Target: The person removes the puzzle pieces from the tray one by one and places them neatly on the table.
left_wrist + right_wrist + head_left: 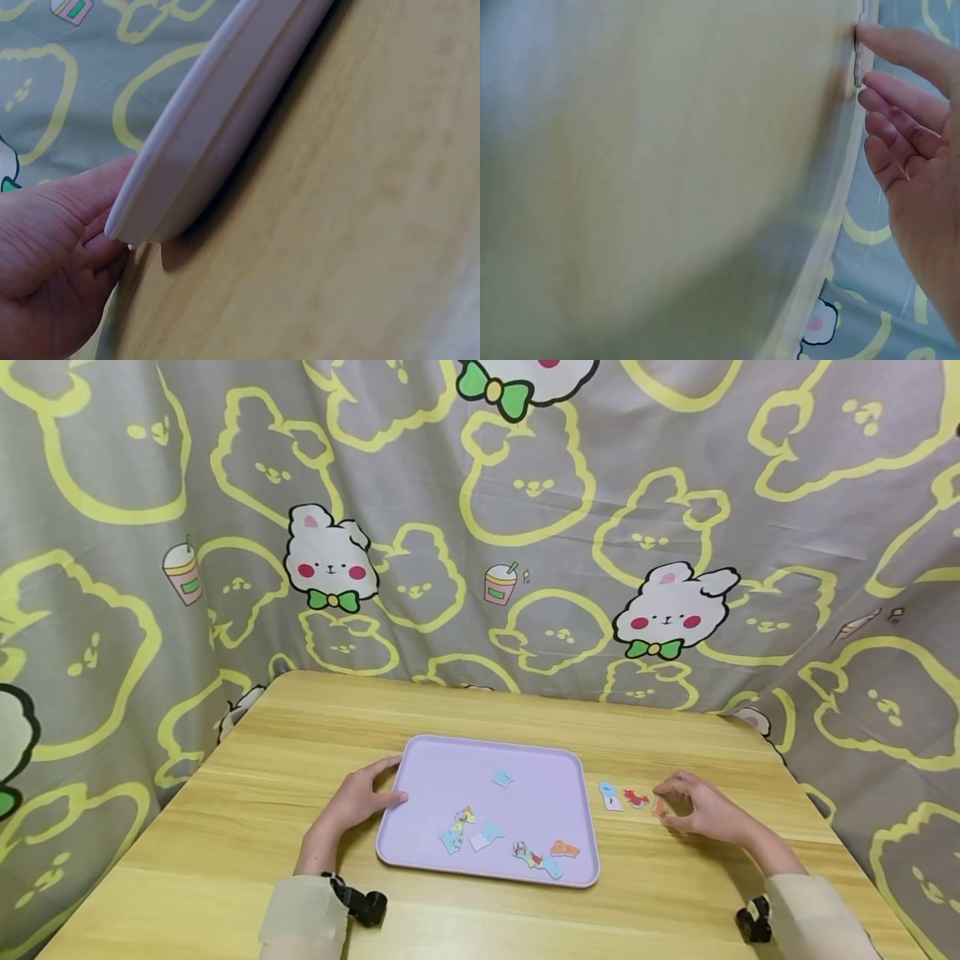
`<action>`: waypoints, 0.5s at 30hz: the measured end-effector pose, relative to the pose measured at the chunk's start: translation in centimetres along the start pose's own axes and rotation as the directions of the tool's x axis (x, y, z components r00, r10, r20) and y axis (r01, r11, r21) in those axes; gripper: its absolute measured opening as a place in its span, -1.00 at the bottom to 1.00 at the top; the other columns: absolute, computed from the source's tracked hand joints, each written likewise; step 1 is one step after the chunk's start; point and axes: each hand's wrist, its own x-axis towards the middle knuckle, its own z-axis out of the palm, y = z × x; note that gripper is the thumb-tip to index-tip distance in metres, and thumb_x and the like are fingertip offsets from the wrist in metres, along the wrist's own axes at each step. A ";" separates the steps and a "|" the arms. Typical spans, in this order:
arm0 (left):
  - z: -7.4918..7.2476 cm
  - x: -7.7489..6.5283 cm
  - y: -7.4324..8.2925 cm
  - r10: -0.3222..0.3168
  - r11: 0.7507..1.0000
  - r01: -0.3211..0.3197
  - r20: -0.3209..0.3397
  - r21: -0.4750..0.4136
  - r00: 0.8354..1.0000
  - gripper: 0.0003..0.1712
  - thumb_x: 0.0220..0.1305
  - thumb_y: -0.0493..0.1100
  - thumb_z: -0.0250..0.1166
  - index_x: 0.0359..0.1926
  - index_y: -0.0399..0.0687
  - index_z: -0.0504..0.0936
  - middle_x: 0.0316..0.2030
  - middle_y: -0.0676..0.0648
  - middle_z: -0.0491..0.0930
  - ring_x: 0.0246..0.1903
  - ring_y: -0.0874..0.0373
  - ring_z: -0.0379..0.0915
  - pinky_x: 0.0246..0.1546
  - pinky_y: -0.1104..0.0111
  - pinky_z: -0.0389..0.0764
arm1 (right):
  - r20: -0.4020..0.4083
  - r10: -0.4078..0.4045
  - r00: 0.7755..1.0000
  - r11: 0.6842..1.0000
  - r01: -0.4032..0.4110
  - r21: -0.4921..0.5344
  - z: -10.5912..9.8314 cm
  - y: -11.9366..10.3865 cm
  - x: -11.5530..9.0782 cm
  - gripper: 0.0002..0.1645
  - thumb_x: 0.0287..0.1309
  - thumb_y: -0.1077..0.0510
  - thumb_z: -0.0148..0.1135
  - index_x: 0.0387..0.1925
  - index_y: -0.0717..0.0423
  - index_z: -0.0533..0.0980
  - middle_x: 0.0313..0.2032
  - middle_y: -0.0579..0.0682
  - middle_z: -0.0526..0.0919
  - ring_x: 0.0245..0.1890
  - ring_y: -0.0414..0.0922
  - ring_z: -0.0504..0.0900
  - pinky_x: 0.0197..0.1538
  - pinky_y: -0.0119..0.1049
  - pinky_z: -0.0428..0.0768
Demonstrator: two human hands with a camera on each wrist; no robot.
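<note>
My left hand (358, 797) holds the left edge of a lilac tray (447, 763), with the thumb over the rim; in the left wrist view the other fingers lie by the tray's outer wall (217, 127). To the right of the tray, my right hand (708, 810) pinches a small orange puzzle piece (660, 807) between thumb and fingertips at the tabletop. In line with it lie a red puzzle piece (636, 797) and a blue-and-white piece (611, 797). The right wrist view shows the pinched piece (859, 60) edge-on, low over the wood.
On the tray lie a light blue piece (502, 777), a yellow-and-blue group (454, 832), a white-and-blue piece (487, 836), a long colourful strip (536, 860) and an orange piece (565, 849). A patterned curtain (420, 568) hangs behind the wooden table (450, 914).
</note>
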 end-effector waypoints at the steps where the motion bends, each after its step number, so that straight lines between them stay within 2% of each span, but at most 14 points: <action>1: 0.0 0.0 0.1 -0.001 1.000 0.001 0.001 0.000 1.000 -0.25 0.25 -0.06 0.36 0.41 -0.07 0.33 0.41 -0.29 0.28 0.44 -0.30 0.09 0.42 -0.17 0.21 | -0.006 0.011 1.000 1.000 -0.011 0.006 0.0 0.0 -0.1 -0.48 -0.01 0.02 0.49 -0.02 0.17 0.61 -0.14 -0.07 0.59 -0.19 -0.25 0.50 -0.15 -0.28 0.56; 5: 0.0 0.0 0.1 -0.004 1.000 0.004 0.004 -0.005 1.000 -0.24 0.25 -0.05 0.36 0.42 -0.06 0.32 0.42 -0.29 0.26 0.44 -0.30 0.08 0.43 -0.17 0.20 | -0.032 0.050 0.998 0.999 -0.049 0.016 0.3 0.2 -0.4 -0.41 -0.01 -0.07 0.49 0.03 0.14 0.60 -0.10 -0.08 0.59 -0.15 -0.23 0.52 -0.12 -0.27 0.57; 8: 0.0 0.0 0.0 -0.007 1.000 0.007 0.004 -0.009 1.000 -0.24 0.25 -0.06 0.36 0.42 -0.06 0.32 0.42 -0.29 0.26 0.45 -0.30 0.07 0.43 -0.17 0.20 | -0.064 0.046 0.997 0.999 -0.045 0.017 0.5 0.1 -0.6 -0.41 -0.02 -0.08 0.50 0.03 0.11 0.61 -0.10 -0.10 0.59 -0.13 -0.23 0.53 -0.09 -0.27 0.57; 11: 0.0 0.0 0.0 -0.003 1.000 0.003 0.006 -0.004 1.000 -0.24 0.25 -0.06 0.36 0.42 -0.07 0.32 0.42 -0.30 0.26 0.44 -0.31 0.07 0.42 -0.17 0.20 | -0.096 0.021 0.995 0.999 -0.017 0.036 0.8 -0.3 -0.7 -0.41 -0.05 -0.04 0.52 0.02 0.12 0.61 -0.11 -0.11 0.60 -0.13 -0.28 0.52 -0.08 -0.32 0.56; 15: 0.0 0.0 0.0 -0.002 1.000 0.002 0.005 -0.004 1.000 -0.24 0.25 -0.06 0.36 0.42 -0.07 0.32 0.42 -0.30 0.26 0.44 -0.31 0.07 0.42 -0.17 0.20 | -0.111 -0.039 0.993 0.996 0.048 0.080 1.1 -1.4 -0.5 -0.41 -0.04 0.03 0.52 0.03 0.20 0.59 -0.15 -0.08 0.60 -0.23 -0.31 0.51 -0.19 -0.40 0.53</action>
